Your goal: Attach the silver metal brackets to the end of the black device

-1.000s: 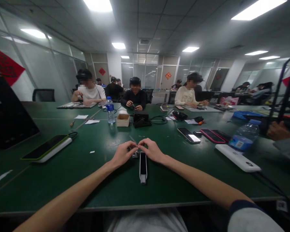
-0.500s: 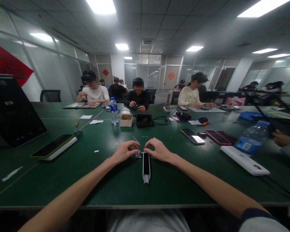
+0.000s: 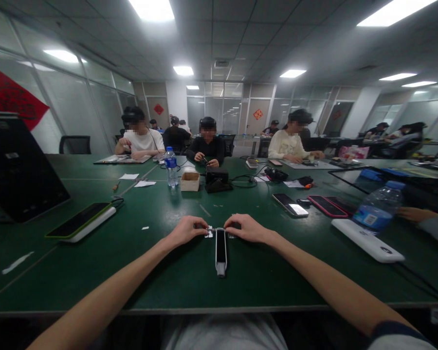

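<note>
Left hand (image 3: 184,231) and right hand (image 3: 250,228) flank a slim black-topped device's (image 3: 221,250) far end; it points toward the bench's (image 3: 277,287) near edge, probably for even reach; whether either grip pinches anything, I cannot tell.

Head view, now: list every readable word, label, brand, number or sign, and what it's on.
None can be read with certainty.
Red diamond sign, far left: dark markings, too blurred.
Smaller red signs, background: too small.
Left bottle and right bottle: labels too blurred.
White oblong device, right: marks illegible.
Dark upright panel, left: pale labels, too small.
Slim black-faced device, centre: nothing legible.
</note>
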Motion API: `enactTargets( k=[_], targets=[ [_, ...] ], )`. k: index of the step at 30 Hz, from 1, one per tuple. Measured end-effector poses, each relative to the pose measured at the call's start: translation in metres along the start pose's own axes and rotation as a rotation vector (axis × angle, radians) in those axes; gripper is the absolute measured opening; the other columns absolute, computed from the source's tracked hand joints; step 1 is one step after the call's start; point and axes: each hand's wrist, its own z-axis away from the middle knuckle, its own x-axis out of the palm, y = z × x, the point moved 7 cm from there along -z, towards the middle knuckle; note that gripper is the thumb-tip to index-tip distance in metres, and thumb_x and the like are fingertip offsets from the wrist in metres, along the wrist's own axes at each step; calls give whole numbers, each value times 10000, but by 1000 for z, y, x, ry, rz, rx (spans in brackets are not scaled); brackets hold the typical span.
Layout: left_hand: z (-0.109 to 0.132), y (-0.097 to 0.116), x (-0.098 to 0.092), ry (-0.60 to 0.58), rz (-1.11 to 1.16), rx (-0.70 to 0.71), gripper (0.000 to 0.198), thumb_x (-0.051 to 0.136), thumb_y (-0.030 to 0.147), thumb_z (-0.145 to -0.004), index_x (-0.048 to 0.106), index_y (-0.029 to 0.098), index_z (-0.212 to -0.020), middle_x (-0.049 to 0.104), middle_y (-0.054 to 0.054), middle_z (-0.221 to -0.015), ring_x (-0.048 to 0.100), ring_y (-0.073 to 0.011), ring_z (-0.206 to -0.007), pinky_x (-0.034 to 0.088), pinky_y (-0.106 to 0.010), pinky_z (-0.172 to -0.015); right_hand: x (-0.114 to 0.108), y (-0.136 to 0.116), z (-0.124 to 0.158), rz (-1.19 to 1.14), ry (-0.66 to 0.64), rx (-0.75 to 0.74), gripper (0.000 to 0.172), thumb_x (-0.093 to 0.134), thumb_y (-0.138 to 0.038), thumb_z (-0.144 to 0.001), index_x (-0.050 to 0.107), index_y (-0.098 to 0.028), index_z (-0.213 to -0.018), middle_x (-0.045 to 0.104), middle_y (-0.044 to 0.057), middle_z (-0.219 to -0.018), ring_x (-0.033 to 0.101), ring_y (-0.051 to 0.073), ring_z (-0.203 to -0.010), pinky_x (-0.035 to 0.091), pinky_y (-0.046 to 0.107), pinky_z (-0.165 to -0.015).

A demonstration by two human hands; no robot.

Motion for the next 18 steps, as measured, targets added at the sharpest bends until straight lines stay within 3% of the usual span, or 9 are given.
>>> enactTargets(
  k=[6,10,18],
  targets=[
    [-1,-5,-1,-19,2,-7,146,690,306,-788,743,202,-874,729,0,-860,627,-179,-787,439,-256,-701,-4,10,4,18,5,14,259,612,-375,-850,654,-184,-1019,636,33,-987,586,169,-876,477,303,-769],
    [-1,-6,3,4,52,-28,141,706,303,-781,749,203,-870,739,2,-836,643,-171,-763,460,-249,-706,1,11,5,-8,-40,38,217,606,-356,-853,664,-191,-982,642,28,-970,593,166,-851,488,298,-755],
    [-3,-1,8,39,73,-22,131,697,287,-788,753,214,-882,743,4,-848,660,-171,-764,483,-262,-740,3,6,4,-51,13,39,165,603,-286,-854,680,-182,-956,660,26,-943,608,156,-840,493,280,-749]
  ],
)
